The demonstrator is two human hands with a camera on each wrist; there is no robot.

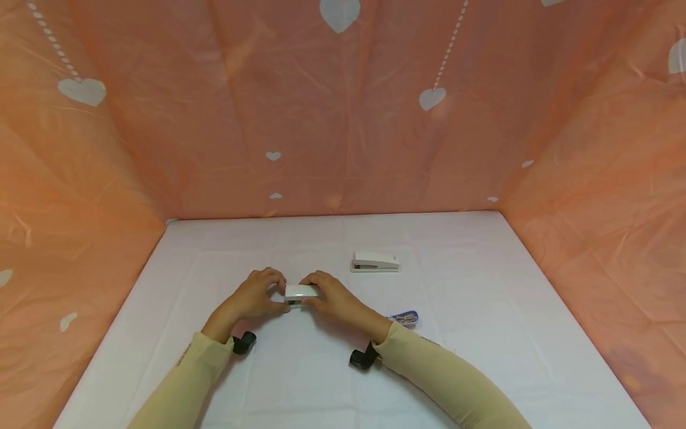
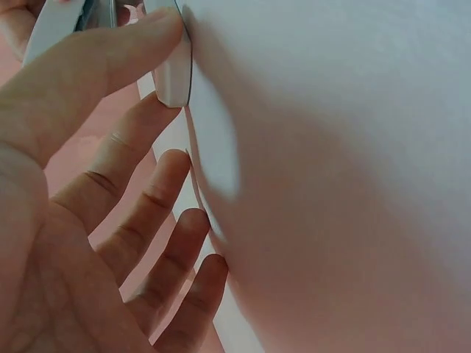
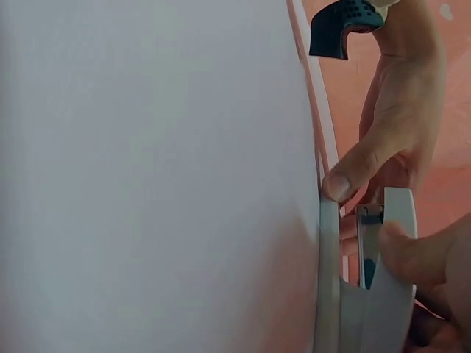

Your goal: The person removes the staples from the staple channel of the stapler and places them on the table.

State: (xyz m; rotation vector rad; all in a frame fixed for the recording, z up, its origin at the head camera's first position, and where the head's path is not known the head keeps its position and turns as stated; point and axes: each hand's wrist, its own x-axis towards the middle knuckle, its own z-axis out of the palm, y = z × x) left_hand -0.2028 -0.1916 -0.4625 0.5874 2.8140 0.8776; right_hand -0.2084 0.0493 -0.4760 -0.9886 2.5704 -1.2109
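Two hands meet over a small white stapler near the middle of the tabletop. The left hand pinches its left end, thumb at the near side and fingers curled over the far side; the right hand grips the right end the same way, thumb pressed on the top arm. From the right wrist view the stapler is seen edge-on, its smooth plastic top lifted slightly off the base with a dark metal part in the gap. No brand or writing can be read on it.

Just behind and to the right, well apart from the hands, a second white stapler of the same rounded wedge shape sits flat. Near the right sleeve lies a small blue packet, its print too small to read. Beige sleeves cover both forearms, each with a black strap at the wrist.

White cloth, lightly creased, covers the tabletop, with open room on all sides. Crinkled orange sheeting with white hearts walls off the back and both sides.
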